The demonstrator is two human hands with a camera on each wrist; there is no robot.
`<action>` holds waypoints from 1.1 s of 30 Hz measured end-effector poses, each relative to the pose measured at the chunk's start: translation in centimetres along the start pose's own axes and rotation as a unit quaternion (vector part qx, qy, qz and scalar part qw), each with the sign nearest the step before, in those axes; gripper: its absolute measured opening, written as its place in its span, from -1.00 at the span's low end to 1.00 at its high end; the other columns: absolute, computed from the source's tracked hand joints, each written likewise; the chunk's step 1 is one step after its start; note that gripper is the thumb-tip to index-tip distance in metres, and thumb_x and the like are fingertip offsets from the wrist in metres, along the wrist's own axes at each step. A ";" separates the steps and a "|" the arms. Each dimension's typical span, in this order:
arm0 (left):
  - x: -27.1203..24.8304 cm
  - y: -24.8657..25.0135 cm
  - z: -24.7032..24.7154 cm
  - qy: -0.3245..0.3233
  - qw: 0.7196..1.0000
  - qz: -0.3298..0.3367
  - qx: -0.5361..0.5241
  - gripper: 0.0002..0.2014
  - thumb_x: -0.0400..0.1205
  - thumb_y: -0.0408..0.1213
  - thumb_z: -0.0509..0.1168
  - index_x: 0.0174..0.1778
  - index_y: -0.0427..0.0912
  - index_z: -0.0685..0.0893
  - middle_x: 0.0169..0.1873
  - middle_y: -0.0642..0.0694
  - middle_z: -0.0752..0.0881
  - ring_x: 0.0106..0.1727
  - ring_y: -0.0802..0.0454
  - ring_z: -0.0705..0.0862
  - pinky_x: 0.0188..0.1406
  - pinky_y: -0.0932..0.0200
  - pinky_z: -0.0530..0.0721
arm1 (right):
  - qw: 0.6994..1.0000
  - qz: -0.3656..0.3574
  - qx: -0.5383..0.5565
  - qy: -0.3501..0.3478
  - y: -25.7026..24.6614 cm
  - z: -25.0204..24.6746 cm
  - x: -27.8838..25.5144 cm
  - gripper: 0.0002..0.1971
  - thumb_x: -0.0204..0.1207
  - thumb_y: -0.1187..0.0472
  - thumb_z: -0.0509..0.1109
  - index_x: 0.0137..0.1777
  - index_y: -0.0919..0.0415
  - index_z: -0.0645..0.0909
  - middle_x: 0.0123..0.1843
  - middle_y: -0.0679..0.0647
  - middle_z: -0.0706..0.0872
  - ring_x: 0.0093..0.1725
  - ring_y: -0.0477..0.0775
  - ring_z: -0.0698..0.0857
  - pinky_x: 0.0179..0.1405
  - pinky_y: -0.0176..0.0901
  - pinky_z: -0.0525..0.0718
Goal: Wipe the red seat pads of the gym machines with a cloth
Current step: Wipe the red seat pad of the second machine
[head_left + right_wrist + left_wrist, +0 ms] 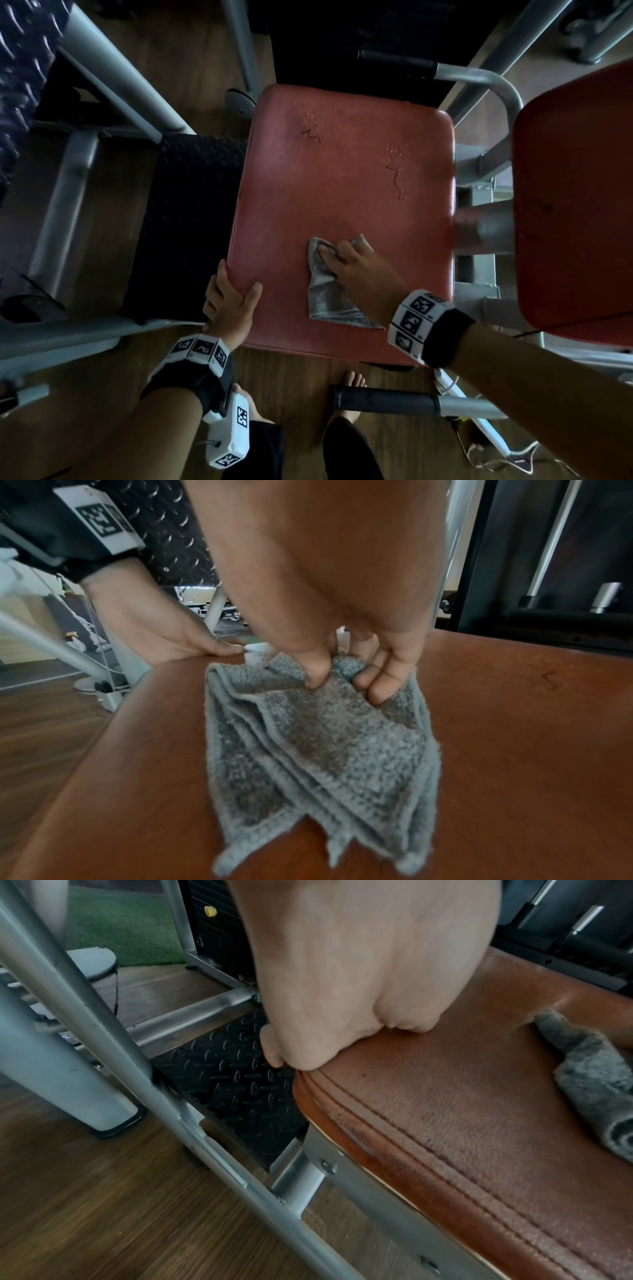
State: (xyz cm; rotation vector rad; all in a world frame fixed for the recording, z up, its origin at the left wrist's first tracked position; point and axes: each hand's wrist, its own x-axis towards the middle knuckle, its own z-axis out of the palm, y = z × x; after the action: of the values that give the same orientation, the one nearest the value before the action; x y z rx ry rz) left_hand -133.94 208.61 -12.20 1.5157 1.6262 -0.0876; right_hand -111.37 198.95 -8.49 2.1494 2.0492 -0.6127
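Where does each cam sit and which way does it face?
Head: above, facing down on the seat pad; shows both forearms, left hand gripping the pad's left edge, right hand on the cloth, bare feet below.
Left wrist: low at the pad's left edge, facing along the hand; cloth at right.
Right wrist: just over the pad, facing along the fingers pinching the cloth; left hand beyond.
Shared: pad and cloth in all three; left hand too.
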 end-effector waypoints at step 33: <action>-0.3 0.2 -0.1 -0.016 1.000 -0.024 0.004 -0.20 0.60 0.22 0.14 0.61 0.30 -0.27 0.66 0.03 -0.14 0.64 -0.21 -0.03 0.50 -0.43 0.10 | 0.998 0.039 -0.004 0.049 6.8 -2.7 12.3 -0.31 0.59 -0.39 -0.13 0.68 -0.26 -0.18 0.75 -0.02 -0.21 0.71 0.24 -0.18 0.62 0.43 -0.08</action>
State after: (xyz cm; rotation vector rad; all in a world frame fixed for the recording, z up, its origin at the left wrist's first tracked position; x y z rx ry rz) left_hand -133.83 208.47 -11.87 1.4731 1.6389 -0.1449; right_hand -104.08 210.80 -11.81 2.2856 1.9994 -0.4964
